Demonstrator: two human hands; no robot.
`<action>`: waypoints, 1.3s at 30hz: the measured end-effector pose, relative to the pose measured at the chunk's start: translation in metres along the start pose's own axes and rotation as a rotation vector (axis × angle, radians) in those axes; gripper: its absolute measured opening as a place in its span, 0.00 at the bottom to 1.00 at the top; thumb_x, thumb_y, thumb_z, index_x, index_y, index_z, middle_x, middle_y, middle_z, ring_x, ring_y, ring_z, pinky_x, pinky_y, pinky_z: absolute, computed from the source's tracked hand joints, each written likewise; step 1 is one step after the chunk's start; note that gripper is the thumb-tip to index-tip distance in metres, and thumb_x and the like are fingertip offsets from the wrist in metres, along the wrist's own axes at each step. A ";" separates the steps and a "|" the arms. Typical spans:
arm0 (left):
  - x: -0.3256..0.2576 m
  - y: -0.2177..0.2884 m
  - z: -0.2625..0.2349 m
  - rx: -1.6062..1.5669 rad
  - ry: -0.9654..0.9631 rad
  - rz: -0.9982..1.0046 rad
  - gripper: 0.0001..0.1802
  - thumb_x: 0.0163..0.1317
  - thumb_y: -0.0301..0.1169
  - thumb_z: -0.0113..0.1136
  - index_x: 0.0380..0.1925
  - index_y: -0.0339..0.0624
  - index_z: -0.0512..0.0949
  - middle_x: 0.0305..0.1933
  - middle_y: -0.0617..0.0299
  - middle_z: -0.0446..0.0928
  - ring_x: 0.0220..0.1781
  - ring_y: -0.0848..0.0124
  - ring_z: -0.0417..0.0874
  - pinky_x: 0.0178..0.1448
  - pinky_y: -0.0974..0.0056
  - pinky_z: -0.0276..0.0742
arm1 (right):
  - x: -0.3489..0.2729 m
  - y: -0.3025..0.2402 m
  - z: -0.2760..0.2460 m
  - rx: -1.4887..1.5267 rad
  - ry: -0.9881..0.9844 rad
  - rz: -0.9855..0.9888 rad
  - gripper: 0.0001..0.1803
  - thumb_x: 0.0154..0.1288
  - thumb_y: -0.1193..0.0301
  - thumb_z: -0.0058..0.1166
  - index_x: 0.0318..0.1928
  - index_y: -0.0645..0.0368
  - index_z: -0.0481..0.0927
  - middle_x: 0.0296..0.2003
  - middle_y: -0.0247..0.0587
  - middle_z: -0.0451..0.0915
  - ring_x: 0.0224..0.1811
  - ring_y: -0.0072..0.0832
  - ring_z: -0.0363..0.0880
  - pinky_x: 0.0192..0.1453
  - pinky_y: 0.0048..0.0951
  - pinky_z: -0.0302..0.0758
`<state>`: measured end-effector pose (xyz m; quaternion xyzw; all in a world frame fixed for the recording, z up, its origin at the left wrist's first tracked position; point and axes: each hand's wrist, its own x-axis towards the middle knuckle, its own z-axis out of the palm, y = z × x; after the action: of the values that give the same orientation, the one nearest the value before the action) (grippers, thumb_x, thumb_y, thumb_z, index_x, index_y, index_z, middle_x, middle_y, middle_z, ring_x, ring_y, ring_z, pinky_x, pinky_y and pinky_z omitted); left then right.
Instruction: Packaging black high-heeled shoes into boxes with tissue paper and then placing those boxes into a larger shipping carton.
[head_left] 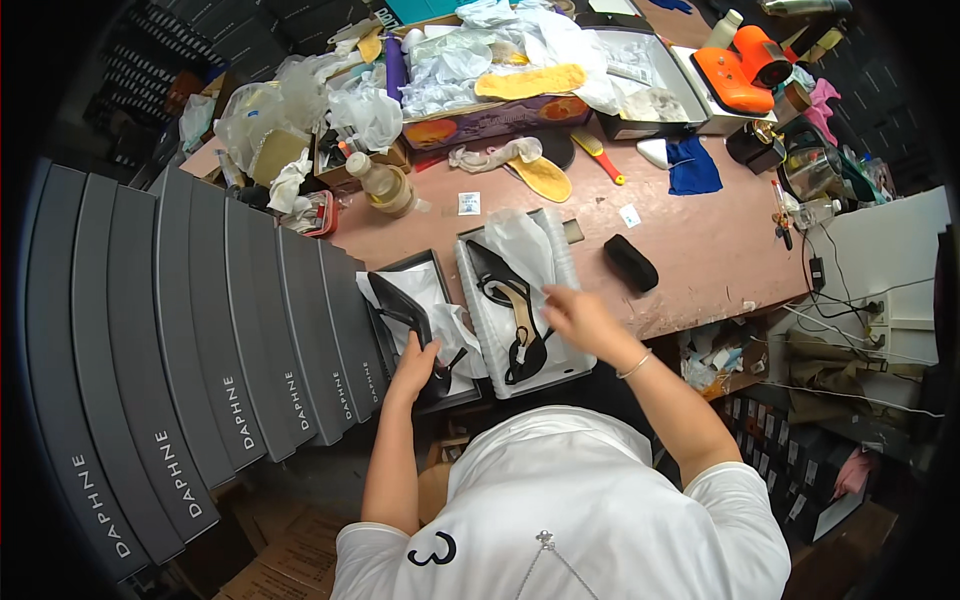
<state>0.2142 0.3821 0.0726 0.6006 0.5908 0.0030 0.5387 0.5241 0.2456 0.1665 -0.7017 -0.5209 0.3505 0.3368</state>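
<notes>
My left hand [412,365] is closed around a black high-heeled shoe [397,303], tilted over a dark shoebox [462,397] lined with white tissue paper. Just right of it, a second black pointed shoe [520,310] with an ankle strap and a pale insole lies in a box lined with white wrapping [573,345]. Crumpled tissue [520,240] sits at that box's far end. Above its right edge hovers my right hand [588,322], fingers loosely bent and apart, with nothing seen in them.
Tall stacks of grey shoeboxes [215,330] stand along the left. On the pink table lie a black oblong sponge [630,264], a brush [599,157], a bottle [378,184] and a blue cloth [694,167]. A carton [490,122] heaped with paper is at the back.
</notes>
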 end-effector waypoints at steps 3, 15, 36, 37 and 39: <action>-0.012 0.039 0.005 -0.163 -0.111 -0.289 0.39 0.66 0.40 0.51 0.71 0.36 0.48 0.72 0.44 0.54 0.73 0.58 0.57 0.73 0.61 0.51 | -0.003 0.023 0.059 -0.018 -0.002 0.184 0.37 0.56 0.68 0.59 0.63 0.71 0.60 0.35 0.68 0.78 0.39 0.58 0.79 0.45 0.46 0.75; -0.048 -0.057 0.007 -0.930 0.025 -0.233 0.15 0.66 0.39 0.56 0.45 0.40 0.76 0.39 0.64 0.77 0.39 0.73 0.78 0.40 0.70 0.72 | 0.013 0.060 0.086 0.296 0.065 0.409 0.28 0.59 0.68 0.48 0.58 0.69 0.67 0.38 0.54 0.78 0.37 0.38 0.79 0.43 0.34 0.74; -0.041 0.036 0.023 -1.165 0.006 -0.194 0.12 0.69 0.31 0.51 0.48 0.38 0.74 0.41 0.64 0.79 0.38 0.74 0.80 0.42 0.69 0.76 | -0.027 -0.001 0.037 1.669 -0.371 0.514 0.24 0.74 0.62 0.40 0.64 0.63 0.64 0.29 0.35 0.76 0.27 0.20 0.72 0.36 0.23 0.72; -0.048 0.017 0.018 -1.195 -0.088 -0.119 0.12 0.70 0.30 0.49 0.48 0.38 0.74 0.41 0.64 0.79 0.37 0.75 0.80 0.40 0.71 0.76 | -0.029 -0.007 0.036 1.576 -0.325 0.490 0.25 0.72 0.65 0.43 0.64 0.66 0.63 0.28 0.33 0.74 0.24 0.17 0.67 0.31 0.20 0.66; -0.072 0.032 0.009 -1.137 -0.188 0.089 0.11 0.71 0.28 0.47 0.48 0.37 0.74 0.38 0.65 0.79 0.34 0.78 0.81 0.38 0.73 0.77 | -0.029 -0.001 0.040 1.627 -0.350 0.445 0.26 0.70 0.68 0.44 0.65 0.66 0.61 0.28 0.33 0.73 0.24 0.17 0.67 0.31 0.18 0.66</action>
<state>0.2209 0.3345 0.1352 0.2387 0.4202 0.2893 0.8263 0.4844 0.2221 0.1502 -0.2637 -0.0026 0.7758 0.5733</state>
